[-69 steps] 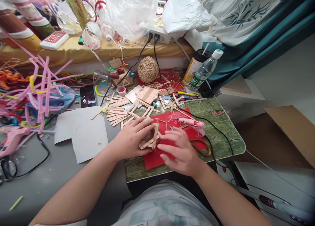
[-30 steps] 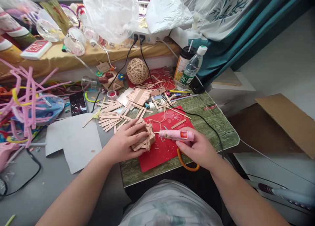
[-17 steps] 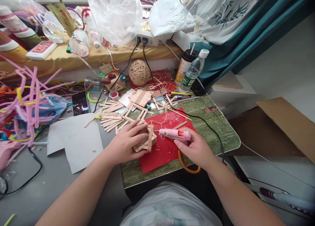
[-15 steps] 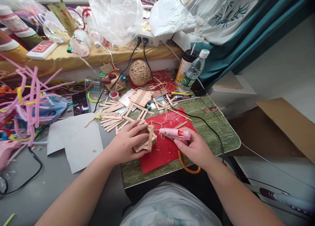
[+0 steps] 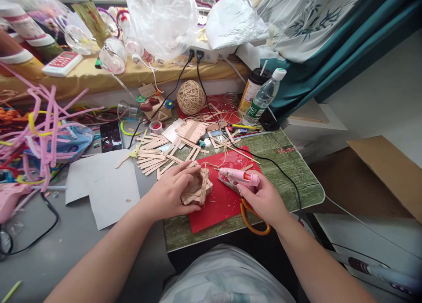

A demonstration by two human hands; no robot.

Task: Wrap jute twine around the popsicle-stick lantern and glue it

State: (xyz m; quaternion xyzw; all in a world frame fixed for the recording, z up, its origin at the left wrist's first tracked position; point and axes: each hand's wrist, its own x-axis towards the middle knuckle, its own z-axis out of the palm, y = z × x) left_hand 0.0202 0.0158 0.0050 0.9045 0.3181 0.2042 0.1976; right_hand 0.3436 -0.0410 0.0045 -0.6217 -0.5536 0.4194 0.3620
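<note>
My left hand (image 5: pixel 173 189) is wrapped round a small box of stacked popsicle sticks (image 5: pixel 201 189), tilted so that its hollow inside shows. Twine runs along the box's right side, and a loose strand leads off toward the back. In my right hand (image 5: pixel 265 199) is a pink hot glue gun (image 5: pixel 240 176), its nozzle pointing left, a short gap from the box. Beneath both lies a red sheet (image 5: pixel 217 210) with bits of dried glue. Orange-handled scissors (image 5: pixel 253 224) lie under my right hand, their blades partly hidden.
Loose popsicle sticks (image 5: pixel 153 158) and a ball of twine (image 5: pixel 190 97) lie behind the box. A water bottle (image 5: pixel 263 98) and a lidded cup (image 5: pixel 252 89) stand at back right. A black cable (image 5: pixel 280 166) crosses the table. Pink pipe cleaners (image 5: pixel 51 140) pile up at left.
The glue gun has drawn back a little to the right, away from the box. The box has tipped, showing more of its inside. The whole view has shifted slightly.
</note>
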